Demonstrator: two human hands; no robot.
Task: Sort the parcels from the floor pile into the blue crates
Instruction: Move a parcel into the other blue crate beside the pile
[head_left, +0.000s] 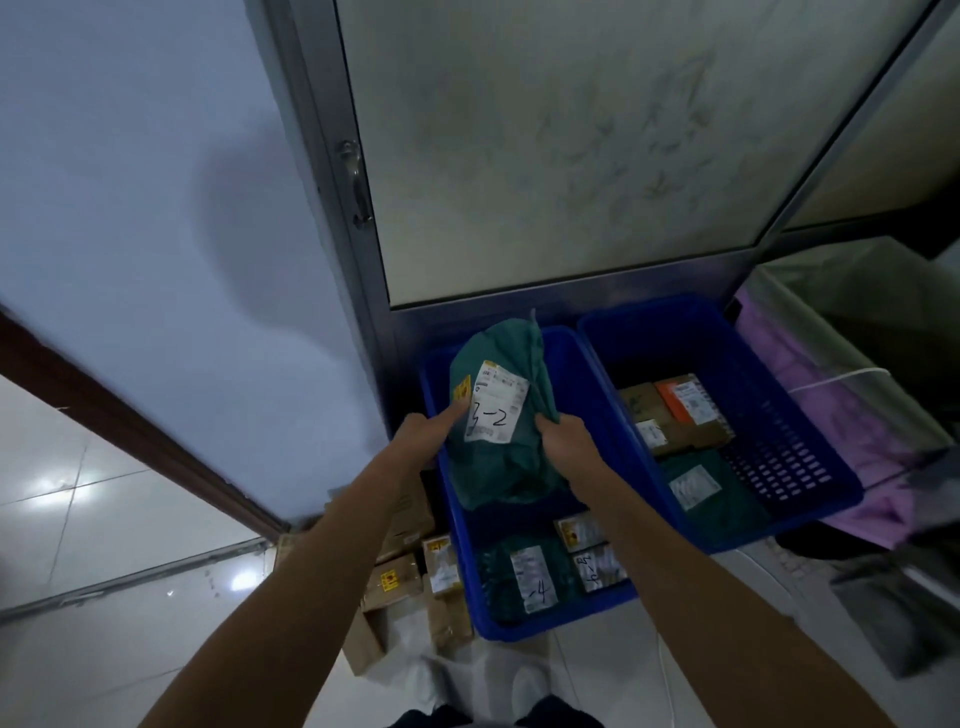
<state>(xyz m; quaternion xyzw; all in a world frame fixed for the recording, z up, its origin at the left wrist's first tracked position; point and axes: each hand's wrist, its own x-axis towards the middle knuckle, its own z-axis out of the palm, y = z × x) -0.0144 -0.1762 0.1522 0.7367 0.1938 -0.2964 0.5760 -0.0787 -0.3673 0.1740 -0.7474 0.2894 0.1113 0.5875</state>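
Parcel (498, 457) in teal-green plastic film, soft and crumpled, with its top end twisted to a point, is held upright over the far half of the left blue crate (587, 374), clear of what lies inside. On its front are 1 white shipping label (496, 410) with "3-2" handwritten in black and 1 small yellow sticker (462, 387) beside it.

The left hand (431, 431) pinches the parcel's left edge, thumb laid on the front just under the yellow sticker and the other fingers hidden behind. The right hand (566, 441) grips the right edge, fingers curled into the bunched film.

The 2 blue crates stand side by side on a pale tiled floor (130, 519), touching along their long walls, against the foot of a metal-framed door with frosted glass (571, 156) and 1 handle (356, 182). A white wall (130, 182) with a dark brown skirting (130, 415) runs off to the left. Purple cloth (831, 415) lies to the right of the right crate (779, 441), whose wall is slotted.

In the near end of the left crate lie 3 parcels: 1 green mailer (519, 577) marked "-4" and 2 small labelled packets (579, 532). In the right crate I count 3: 1 brown cardboard box (691, 436), 1 orange packet (685, 400) and 1 green mailer with a white label (701, 488). The floor pile (410, 571), just left of the left crate, shows at least 4 brown cardboard parcels; more may be hidden under the left arm.
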